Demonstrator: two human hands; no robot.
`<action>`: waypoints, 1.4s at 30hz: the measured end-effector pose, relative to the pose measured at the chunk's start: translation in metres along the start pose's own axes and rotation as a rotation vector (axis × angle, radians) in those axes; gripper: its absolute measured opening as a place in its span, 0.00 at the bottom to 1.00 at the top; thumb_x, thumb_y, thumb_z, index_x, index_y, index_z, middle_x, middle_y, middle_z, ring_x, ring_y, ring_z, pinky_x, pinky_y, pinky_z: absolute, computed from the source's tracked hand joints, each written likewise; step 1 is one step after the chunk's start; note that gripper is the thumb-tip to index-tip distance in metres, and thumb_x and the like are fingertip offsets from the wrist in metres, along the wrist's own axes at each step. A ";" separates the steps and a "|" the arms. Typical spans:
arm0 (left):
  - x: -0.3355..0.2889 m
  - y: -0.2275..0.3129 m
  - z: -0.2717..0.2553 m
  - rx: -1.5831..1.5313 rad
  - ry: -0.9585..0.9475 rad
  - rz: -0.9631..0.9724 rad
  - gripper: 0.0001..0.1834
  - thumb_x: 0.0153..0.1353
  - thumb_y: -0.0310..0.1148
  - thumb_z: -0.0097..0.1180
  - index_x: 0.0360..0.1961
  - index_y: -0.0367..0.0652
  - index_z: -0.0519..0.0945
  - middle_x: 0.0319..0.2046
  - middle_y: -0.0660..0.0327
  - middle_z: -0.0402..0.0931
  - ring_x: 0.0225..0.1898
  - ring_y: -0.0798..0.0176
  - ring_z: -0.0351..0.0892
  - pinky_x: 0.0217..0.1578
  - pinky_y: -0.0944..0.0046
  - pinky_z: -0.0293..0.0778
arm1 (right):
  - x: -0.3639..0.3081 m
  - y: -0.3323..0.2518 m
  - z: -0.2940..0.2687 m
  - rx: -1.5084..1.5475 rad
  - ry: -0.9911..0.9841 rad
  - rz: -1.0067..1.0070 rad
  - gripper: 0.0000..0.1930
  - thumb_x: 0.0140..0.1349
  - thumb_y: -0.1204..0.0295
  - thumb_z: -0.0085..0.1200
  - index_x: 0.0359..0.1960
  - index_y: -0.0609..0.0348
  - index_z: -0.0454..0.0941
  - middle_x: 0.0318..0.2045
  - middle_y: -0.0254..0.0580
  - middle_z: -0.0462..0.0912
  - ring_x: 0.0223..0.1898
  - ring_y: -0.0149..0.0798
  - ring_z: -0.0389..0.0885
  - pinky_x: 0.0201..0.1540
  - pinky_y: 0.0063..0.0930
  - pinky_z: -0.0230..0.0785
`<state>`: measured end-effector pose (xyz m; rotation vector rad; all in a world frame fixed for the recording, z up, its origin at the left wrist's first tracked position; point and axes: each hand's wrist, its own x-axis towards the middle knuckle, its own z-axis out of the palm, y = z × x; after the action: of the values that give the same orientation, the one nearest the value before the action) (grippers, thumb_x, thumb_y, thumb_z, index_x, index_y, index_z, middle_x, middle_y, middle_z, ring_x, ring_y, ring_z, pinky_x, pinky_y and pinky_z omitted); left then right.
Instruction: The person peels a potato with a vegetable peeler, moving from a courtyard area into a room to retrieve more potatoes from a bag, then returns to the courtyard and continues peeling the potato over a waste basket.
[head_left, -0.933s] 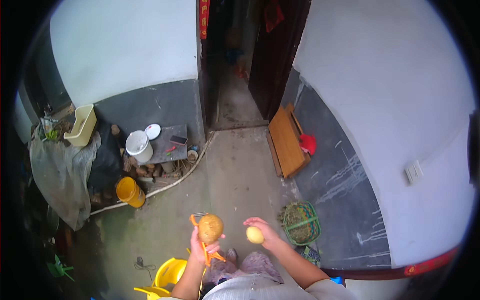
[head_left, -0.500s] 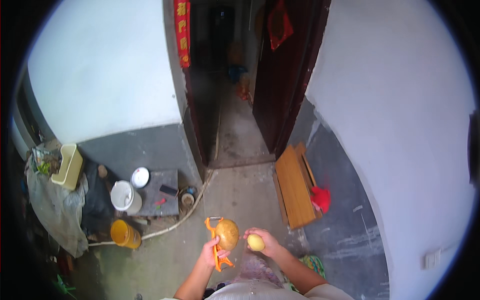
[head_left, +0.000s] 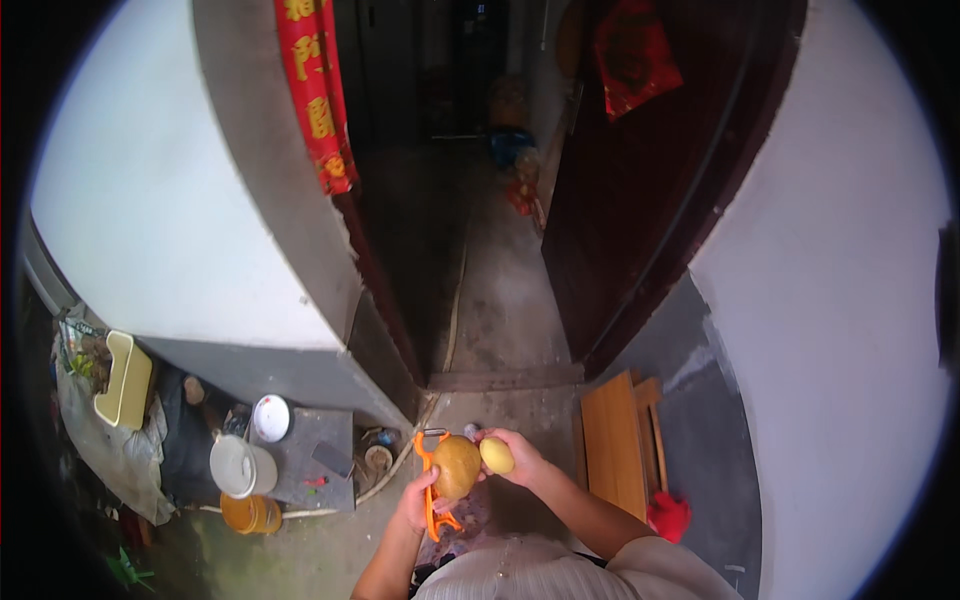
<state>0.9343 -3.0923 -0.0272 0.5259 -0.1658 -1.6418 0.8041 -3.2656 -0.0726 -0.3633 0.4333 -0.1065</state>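
Observation:
In front of my body, my left hand is closed around a peeler with an orange frame and a metal blade at its top. The same hand also grips a large round brownish-yellow potato, which covers part of the peeler. Close beside it on the right, my right hand has its fingers wrapped round a smaller pale-yellow potato. The two potatoes look nearly in contact; whether they touch I cannot tell.
Ahead is a doorway with a raised threshold and a dark door swung inward. A low slab at left bears a white bucket, plate and phone. A wooden bench stands right, near a red cloth.
The doorway looks closer and larger, while the slab and bench sit lower in view. My right hand, with the small potato, has come up and left toward the large potato.

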 end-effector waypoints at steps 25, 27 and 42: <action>0.516 0.362 -0.038 -0.068 0.136 0.120 0.27 0.59 0.49 0.48 0.49 0.36 0.68 0.27 0.59 0.73 0.10 0.74 0.55 0.12 0.74 0.52 | 0.398 -0.478 -0.038 0.079 -0.006 -0.066 0.15 0.65 0.62 0.37 0.38 0.59 0.73 0.28 0.43 0.77 0.26 0.43 0.78 0.29 0.38 0.71; 0.547 0.386 -0.043 -0.050 0.179 0.165 0.31 0.61 0.54 0.42 0.52 0.36 0.66 0.33 0.53 0.75 0.10 0.75 0.55 0.11 0.76 0.52 | 0.425 -0.519 -0.030 0.059 0.070 -0.052 0.15 0.65 0.62 0.36 0.38 0.59 0.73 0.28 0.42 0.77 0.26 0.42 0.77 0.29 0.38 0.71; 0.732 0.609 -0.101 0.146 0.250 0.239 0.34 0.58 0.54 0.49 0.56 0.37 0.63 0.40 0.47 0.75 0.10 0.74 0.60 0.09 0.75 0.60 | 0.626 -0.733 -0.007 0.003 0.209 -0.001 0.07 0.59 0.69 0.44 0.34 0.57 0.73 0.27 0.40 0.76 0.26 0.37 0.77 0.28 0.32 0.73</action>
<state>1.4876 -3.8734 -0.0446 0.7869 -0.1570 -1.3256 1.3492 -4.0611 -0.0550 -0.3505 0.6396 -0.1472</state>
